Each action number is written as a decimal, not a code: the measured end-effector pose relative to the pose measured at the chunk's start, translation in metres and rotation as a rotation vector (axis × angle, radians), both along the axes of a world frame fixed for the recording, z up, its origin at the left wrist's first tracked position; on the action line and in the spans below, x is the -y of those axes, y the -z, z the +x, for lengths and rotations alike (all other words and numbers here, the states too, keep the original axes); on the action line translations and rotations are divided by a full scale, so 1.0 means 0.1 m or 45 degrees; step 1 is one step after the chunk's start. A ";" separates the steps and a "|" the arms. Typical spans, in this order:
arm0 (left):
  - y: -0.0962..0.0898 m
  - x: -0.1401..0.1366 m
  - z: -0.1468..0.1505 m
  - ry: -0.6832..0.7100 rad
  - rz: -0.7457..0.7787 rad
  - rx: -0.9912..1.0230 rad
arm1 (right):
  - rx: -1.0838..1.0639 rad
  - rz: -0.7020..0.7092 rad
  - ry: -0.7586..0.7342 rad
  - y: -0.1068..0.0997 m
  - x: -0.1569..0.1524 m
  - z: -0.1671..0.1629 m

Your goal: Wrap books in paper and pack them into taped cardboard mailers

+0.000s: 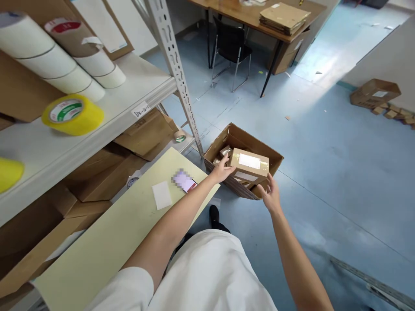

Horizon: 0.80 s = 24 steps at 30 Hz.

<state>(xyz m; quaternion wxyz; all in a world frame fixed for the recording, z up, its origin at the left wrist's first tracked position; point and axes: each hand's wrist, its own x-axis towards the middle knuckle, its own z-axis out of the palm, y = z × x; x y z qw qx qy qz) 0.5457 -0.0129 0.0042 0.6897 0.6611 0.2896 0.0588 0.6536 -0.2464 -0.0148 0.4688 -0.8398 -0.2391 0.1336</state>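
A taped cardboard box (pixel 233 159) with a white label on top sits tilted in the mouth of a larger open carton (pixel 272 157) on the floor. At its left end, my left hand (pixel 223 169) presses its fingers and thumb against the side. My right hand (pixel 271 196) curves round the lower right corner, fingers bent and thumb towards the front face. Between them the two hands hold the box; its underside is hidden. Smaller packages (pixel 225 150) lie in the carton beside it, partly covered by the box and my left hand.
A pale table (pixel 129 229) at left bears a phone (pixel 189 185) and a white paper square (pixel 161 195). Above it, a metal shelf (pixel 152 88) holds label rolls and yellow tape (pixel 87 116). A chair (pixel 231 43) and desk stand behind; boxes (pixel 372 93) lie far right.
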 end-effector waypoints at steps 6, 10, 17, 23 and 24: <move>-0.18 0.13 -0.86 -0.191 0.088 0.032 | -0.391 0.119 -0.066 0.00 -0.26 -0.44; -0.37 0.38 -1.63 -0.327 0.184 -0.028 | -0.421 0.115 -0.263 -0.03 -0.57 -0.82; -0.68 1.18 -3.39 -0.916 0.206 -0.183 | -0.279 -0.069 -1.088 -0.24 -1.15 -1.94; -0.59 2.09 -4.75 -1.648 0.146 -0.135 | -0.037 -0.126 -1.775 -0.51 -1.24 -3.54; -0.55 2.23 -4.90 -1.739 0.127 -0.112 | -0.001 -0.119 -1.885 -0.54 -1.20 -3.82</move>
